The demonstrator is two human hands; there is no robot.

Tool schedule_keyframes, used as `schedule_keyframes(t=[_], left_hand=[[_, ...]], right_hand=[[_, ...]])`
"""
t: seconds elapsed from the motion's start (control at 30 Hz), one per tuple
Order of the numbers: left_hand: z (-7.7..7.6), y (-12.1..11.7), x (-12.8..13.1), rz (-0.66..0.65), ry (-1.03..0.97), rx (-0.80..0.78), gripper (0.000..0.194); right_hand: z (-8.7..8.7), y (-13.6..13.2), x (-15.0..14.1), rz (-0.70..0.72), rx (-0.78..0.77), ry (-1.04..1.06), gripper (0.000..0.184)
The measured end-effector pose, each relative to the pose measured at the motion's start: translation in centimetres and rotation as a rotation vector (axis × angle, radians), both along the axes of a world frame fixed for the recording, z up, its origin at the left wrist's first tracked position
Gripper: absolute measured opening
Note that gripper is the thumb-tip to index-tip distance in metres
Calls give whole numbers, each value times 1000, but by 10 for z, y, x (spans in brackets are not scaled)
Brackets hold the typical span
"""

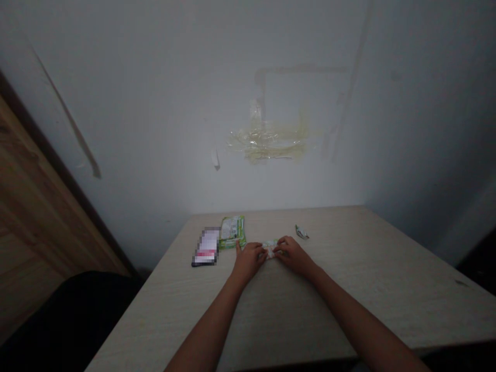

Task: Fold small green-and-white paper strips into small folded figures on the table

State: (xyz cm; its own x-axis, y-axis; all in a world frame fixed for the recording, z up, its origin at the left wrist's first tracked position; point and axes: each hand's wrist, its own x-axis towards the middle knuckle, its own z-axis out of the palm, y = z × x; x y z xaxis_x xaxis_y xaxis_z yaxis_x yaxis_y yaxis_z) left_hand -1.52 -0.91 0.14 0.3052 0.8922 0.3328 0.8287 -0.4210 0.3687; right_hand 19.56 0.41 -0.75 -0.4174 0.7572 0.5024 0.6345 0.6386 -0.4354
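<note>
A small green-and-white packet (270, 250) lies on the table between my two hands, and their fingers hide both of its ends. My left hand (250, 258) is closed on the packet's left side, its fingers bent down onto it and its thumb hard to make out. From the other side my right hand (295, 256) pinches the right end with curled fingers. Just beyond the left hand are flat green-and-white packets (233, 228), seemingly overlapping. A small, narrow folded green-and-white piece (301, 232) lies apart, past the right hand.
A phone-like slab (206, 248) with a blurred-out screen lies left of the flat packets. The pale wood table (186, 310) meets a grey wall (155, 129) bearing old tape (271, 144). A dark shape (77, 310) stands at the lower left by a wooden panel (34, 196).
</note>
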Motion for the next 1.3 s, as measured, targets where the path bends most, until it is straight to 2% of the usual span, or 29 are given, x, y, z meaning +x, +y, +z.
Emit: schedule_keyframes(t=[0.43,0.8,1.0,1.3], left_hand=[[-3,1,2,16,13,11,18],[1,-4,5,2,86,44,26],[0,-3,5,-36,58,57,26],[4,-5,7,-105,-27,-8,24]], right_hand=[[-7,6,-2,-25,-17,-12,16],[-2,4,-3,1,75,-90,14],[-4,7,-1,-72,33,-80,17],[-8,10,5,-110,-42,-8,23]])
